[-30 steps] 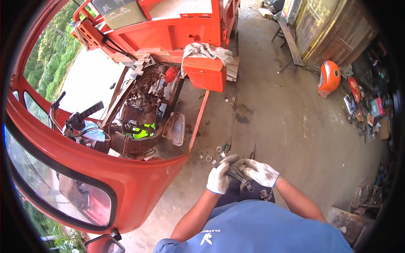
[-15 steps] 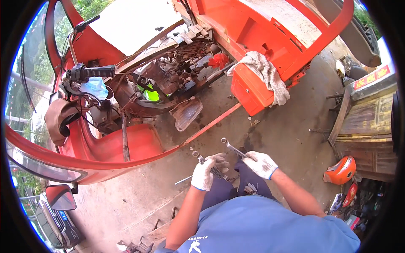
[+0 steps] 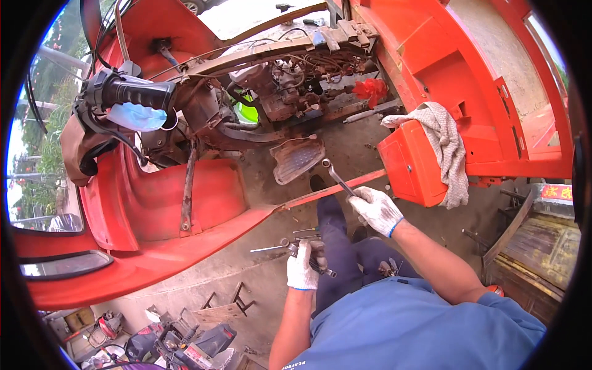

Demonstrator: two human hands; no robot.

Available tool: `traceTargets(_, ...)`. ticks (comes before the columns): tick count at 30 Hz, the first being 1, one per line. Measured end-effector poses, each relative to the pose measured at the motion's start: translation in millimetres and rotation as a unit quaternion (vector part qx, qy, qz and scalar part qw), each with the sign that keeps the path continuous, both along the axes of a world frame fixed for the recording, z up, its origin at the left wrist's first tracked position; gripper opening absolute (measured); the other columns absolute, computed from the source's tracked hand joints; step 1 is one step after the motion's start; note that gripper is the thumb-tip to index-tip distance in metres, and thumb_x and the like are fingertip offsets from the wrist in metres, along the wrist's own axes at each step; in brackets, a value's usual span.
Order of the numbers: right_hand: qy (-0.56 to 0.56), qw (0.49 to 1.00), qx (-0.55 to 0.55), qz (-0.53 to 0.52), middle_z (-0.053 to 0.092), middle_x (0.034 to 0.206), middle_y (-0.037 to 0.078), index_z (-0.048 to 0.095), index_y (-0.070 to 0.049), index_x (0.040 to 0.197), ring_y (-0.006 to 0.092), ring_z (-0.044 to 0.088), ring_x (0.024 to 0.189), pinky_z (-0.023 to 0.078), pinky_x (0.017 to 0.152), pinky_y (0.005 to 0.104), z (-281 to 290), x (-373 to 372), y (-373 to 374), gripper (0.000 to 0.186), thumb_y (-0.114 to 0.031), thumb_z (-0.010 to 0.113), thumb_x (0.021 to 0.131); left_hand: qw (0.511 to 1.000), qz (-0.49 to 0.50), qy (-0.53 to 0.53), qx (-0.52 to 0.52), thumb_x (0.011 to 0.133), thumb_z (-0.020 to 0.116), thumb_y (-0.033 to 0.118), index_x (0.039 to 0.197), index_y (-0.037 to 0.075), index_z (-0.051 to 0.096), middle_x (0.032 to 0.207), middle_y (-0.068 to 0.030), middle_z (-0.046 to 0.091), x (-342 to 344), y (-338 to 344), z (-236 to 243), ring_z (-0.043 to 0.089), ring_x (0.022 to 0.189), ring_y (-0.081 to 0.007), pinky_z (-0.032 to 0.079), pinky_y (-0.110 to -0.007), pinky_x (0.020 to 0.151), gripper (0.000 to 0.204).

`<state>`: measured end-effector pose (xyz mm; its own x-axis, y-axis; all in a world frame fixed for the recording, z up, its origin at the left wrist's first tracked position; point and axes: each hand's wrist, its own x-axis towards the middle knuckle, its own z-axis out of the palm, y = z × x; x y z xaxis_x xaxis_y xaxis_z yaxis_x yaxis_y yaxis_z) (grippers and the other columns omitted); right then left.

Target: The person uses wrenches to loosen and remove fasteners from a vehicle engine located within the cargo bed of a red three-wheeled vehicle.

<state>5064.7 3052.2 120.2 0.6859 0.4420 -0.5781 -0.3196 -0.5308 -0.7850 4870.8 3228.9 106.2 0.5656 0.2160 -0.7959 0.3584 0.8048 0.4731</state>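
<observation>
Both my hands wear white knit gloves. My right hand is closed round a ring wrench, its ring end pointing up and left toward the vehicle's foot pedal; the two are apart. Lower and to the left, my left hand is closed on several wrenches, one ring end showing above the fingers. Beside it shows a thin pale rod; whether it is held or lies on the floor I cannot tell. Ahead, the engine of the red three-wheeled vehicle is exposed.
A red side box with a grey cloth over it stands at the right of the engine bay. A red sill bar crosses in front. Handlebar grip at upper left, wooden cabinet at right, cluttered parts at lower left.
My view has swung and come closer to the vehicle. My right hand has moved forward with the wrench, away from my left hand, which stays low with its wrenches.
</observation>
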Motion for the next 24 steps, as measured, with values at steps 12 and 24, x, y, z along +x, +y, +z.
traceTargets(12,-0.143,0.986,-0.008,0.083,0.068,0.104,0.023,0.065,-0.002,0.109,0.0420,0.064,0.103,0.051,0.088,0.0451,-76.3,149.9,124.5,0.036,-0.035,0.054,0.101,0.994,-0.047,0.009,0.097,0.102,0.061,0.030,0.116,0.004,0.068,0.075,-0.0017,0.060,253.2,114.6,-75.4,0.053,0.050,-0.0119,0.042,-0.027,0.043,0.031)
traceTargets(24,-0.140,0.989,0.023,0.051,0.071,0.111,0.021,0.066,0.001,0.118,0.0384,0.066,0.103,0.053,0.089,0.0402,-187.1,224.7,198.1,0.038,-0.032,0.056,0.102,0.984,0.032,0.042,0.170,0.098,0.069,0.029,0.114,0.005,0.069,0.077,-0.0028,0.063,385.9,177.2,-169.4,0.042,0.045,-0.0091,0.033,-0.028,0.042,0.029)
